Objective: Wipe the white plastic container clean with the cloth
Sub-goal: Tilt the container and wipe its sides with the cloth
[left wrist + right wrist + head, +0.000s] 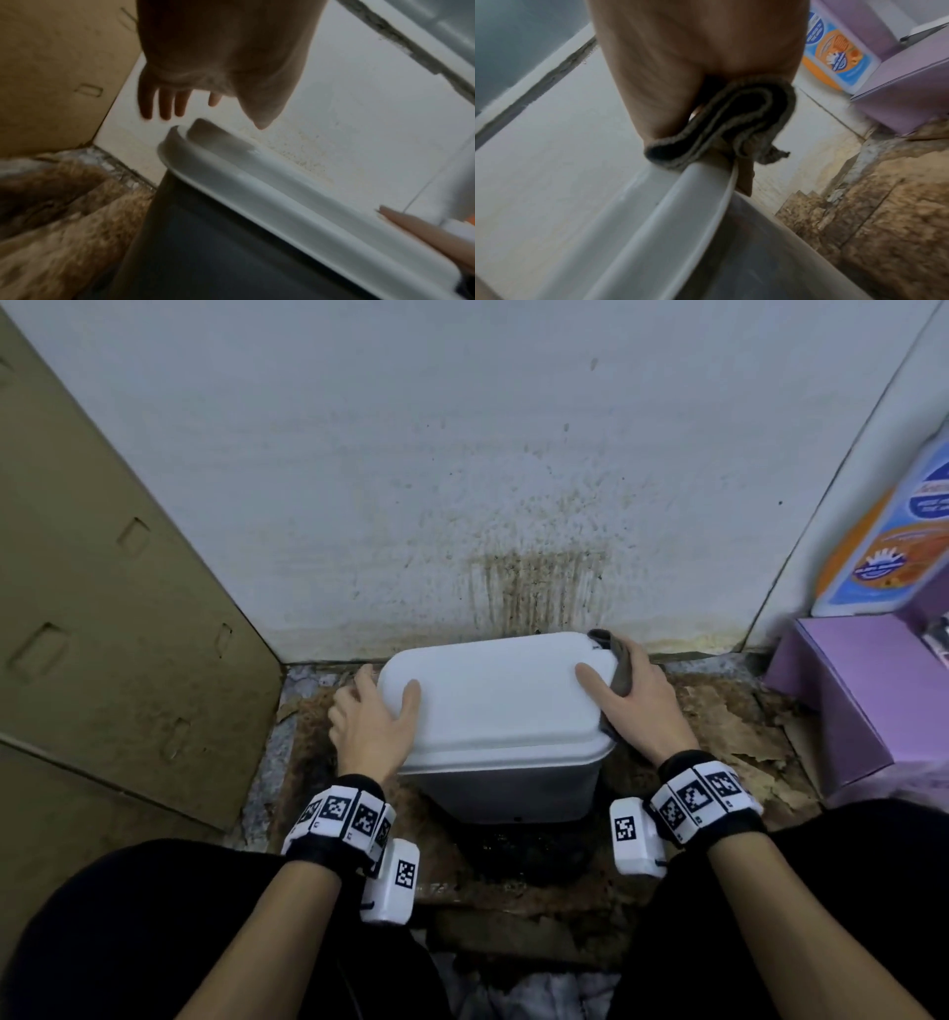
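Note:
A white plastic container (493, 716) with its lid on stands on the dirty floor against the wall. My left hand (377, 716) rests at its left end, thumb on the lid top. In the left wrist view its fingers (164, 105) are straight and spread beyond the lid rim (257, 192). My right hand (631, 690) is at the right end, thumb on the lid, holding a folded grey cloth (619, 670) against the lid's right edge. In the right wrist view the cloth (731, 125) is wrapped over the rim (680, 203), with a finger under it.
A brown-stained white wall (513, 531) rises just behind the container. A cardboard panel (102, 634) leans on the left. A purple box (847, 701) and a bottle with an orange and blue label (883, 546) stand on the right. The floor (719, 737) is peeling and grimy.

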Tool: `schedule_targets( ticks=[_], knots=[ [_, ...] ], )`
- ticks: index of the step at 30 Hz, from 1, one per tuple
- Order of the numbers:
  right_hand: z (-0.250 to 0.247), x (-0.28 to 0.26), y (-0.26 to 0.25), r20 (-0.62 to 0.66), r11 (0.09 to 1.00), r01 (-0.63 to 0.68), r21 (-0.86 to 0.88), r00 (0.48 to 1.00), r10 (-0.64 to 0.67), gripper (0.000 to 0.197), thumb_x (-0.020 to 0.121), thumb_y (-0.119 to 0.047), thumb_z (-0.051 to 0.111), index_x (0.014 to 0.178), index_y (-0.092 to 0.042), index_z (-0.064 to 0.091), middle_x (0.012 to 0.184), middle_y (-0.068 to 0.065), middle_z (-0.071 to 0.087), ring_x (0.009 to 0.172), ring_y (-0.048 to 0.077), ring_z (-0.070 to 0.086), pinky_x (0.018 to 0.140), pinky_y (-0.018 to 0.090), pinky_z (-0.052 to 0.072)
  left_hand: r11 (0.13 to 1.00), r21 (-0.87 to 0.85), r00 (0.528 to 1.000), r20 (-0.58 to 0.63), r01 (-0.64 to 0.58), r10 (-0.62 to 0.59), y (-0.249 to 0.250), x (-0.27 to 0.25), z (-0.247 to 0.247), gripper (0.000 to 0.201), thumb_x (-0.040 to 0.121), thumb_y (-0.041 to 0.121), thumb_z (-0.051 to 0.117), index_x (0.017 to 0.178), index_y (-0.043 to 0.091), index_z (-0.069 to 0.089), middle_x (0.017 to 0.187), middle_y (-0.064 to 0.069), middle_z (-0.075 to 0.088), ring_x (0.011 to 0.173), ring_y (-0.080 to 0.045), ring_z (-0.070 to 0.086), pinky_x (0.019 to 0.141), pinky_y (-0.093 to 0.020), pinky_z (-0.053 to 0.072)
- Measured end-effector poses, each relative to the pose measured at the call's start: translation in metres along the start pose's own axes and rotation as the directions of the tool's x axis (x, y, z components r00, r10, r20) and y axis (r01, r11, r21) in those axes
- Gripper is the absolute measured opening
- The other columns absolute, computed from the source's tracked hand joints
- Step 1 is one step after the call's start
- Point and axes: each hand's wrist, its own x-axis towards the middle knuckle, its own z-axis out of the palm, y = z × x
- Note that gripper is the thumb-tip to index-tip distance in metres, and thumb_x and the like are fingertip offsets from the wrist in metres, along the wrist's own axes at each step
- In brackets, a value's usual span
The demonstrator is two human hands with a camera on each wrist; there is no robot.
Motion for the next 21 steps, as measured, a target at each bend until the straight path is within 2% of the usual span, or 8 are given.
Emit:
schedule_targets(
  ticks=[2, 3, 5, 7, 10, 14, 17, 21],
  knots=[
    [-0.007, 0.001, 0.007, -0.006, 1.000, -0.023, -0.020, 1.000, 0.023, 0.083, 0.091, -0.064, 0.060, 0.157, -0.027, 0.026, 0.157, 0.007, 0.040, 0.143, 0.030, 0.038, 0.113, 0.049, 0.037, 0.988, -0.112, 0.983, 0.162, 0.103, -0.084, -0.006, -0.001, 0.004, 0.089, 0.093, 0.075, 0.047, 0.161, 0.033, 0.009, 0.160, -0.024, 0.019, 0.145, -0.044, 0.028, 0.118, -0.056, 0.030],
    [-0.009, 0.000, 0.011, -0.016, 0.999, -0.029, -0.018, 0.999, 0.029, 0.082, 0.092, -0.061, 0.060, 0.157, -0.025, 0.027, 0.157, 0.007, 0.040, 0.143, 0.030, 0.038, 0.113, 0.048, 0.037, 0.980, -0.146, 0.968, 0.230, 0.138, -0.102, -0.008, -0.002, 0.008, 0.096, 0.086, 0.083, 0.047, 0.160, 0.038, 0.006, 0.160, -0.024, 0.019, 0.144, -0.044, 0.030, 0.116, -0.058, 0.035],
    [-0.013, -0.002, 0.017, -0.025, 0.999, -0.039, 0.009, 0.999, 0.039, 0.081, 0.092, -0.060, 0.061, 0.157, -0.025, 0.027, 0.157, 0.006, 0.041, 0.143, 0.029, 0.039, 0.112, 0.046, 0.037, 0.978, -0.149, 0.953, 0.286, 0.146, -0.099, -0.011, -0.003, 0.015, 0.108, 0.070, 0.095, 0.046, 0.157, 0.043, 0.007, 0.159, -0.022, 0.024, 0.141, -0.042, 0.034, 0.109, -0.061, 0.044],
    [-0.015, -0.003, 0.022, -0.023, 0.998, -0.047, 0.042, 0.999, 0.048, 0.081, 0.091, -0.061, 0.061, 0.156, -0.027, 0.028, 0.157, 0.005, 0.041, 0.142, 0.028, 0.041, 0.112, 0.046, 0.038, 0.976, -0.171, 0.959, 0.271, 0.132, -0.082, -0.010, -0.005, 0.020, 0.112, 0.065, 0.097, 0.046, 0.156, 0.044, 0.009, 0.158, -0.020, 0.029, 0.141, -0.041, 0.037, 0.109, -0.061, 0.044],
    [-0.016, -0.005, 0.025, -0.026, 0.996, -0.046, 0.071, 0.999, 0.048, 0.078, 0.092, -0.059, 0.062, 0.155, -0.027, 0.030, 0.156, 0.003, 0.042, 0.141, 0.027, 0.042, 0.111, 0.045, 0.039, 0.970, -0.211, 0.967, 0.246, 0.122, -0.068, -0.010, -0.005, 0.021, 0.114, 0.065, 0.096, 0.048, 0.158, 0.040, 0.013, 0.159, -0.016, 0.036, 0.141, -0.039, 0.040, 0.115, -0.058, 0.036],
    [-0.013, -0.013, 0.023, -0.073, 0.992, -0.049, 0.116, 0.996, 0.058, 0.076, 0.092, -0.054, 0.064, 0.155, -0.024, 0.034, 0.155, 0.002, 0.044, 0.142, 0.025, 0.041, 0.111, 0.040, 0.037, 0.968, -0.238, 0.976, 0.215, 0.074, -0.022, -0.009, -0.004, 0.017, 0.106, 0.073, 0.091, 0.051, 0.159, 0.037, 0.019, 0.159, -0.007, 0.041, 0.145, -0.036, 0.038, 0.117, -0.055, 0.034],
    [-0.003, -0.026, 0.022, -0.143, 0.982, -0.077, 0.175, 0.984, 0.103, 0.074, 0.091, -0.054, 0.066, 0.154, -0.026, 0.036, 0.156, 0.002, 0.043, 0.143, 0.026, 0.040, 0.114, 0.044, 0.037, 0.967, -0.256, 0.978, 0.205, 0.015, 0.039, -0.006, 0.005, 0.008, 0.097, 0.082, 0.085, 0.053, 0.159, 0.033, 0.026, 0.157, -0.004, 0.045, 0.141, -0.033, 0.045, 0.113, -0.052, 0.039],
    [0.019, -0.052, 0.014, -0.210, 0.955, -0.147, 0.258, 0.956, 0.204, 0.074, 0.094, -0.054, 0.062, 0.156, -0.028, 0.032, 0.159, 0.004, 0.037, 0.146, 0.027, 0.034, 0.115, 0.044, 0.034, 0.979, -0.205, 0.977, 0.206, -0.012, 0.056, -0.013, 0.023, 0.003, 0.111, 0.067, 0.101, 0.043, 0.156, 0.036, 0.030, 0.155, -0.012, 0.045, 0.139, -0.035, 0.046, 0.115, -0.056, 0.039]
  ],
)
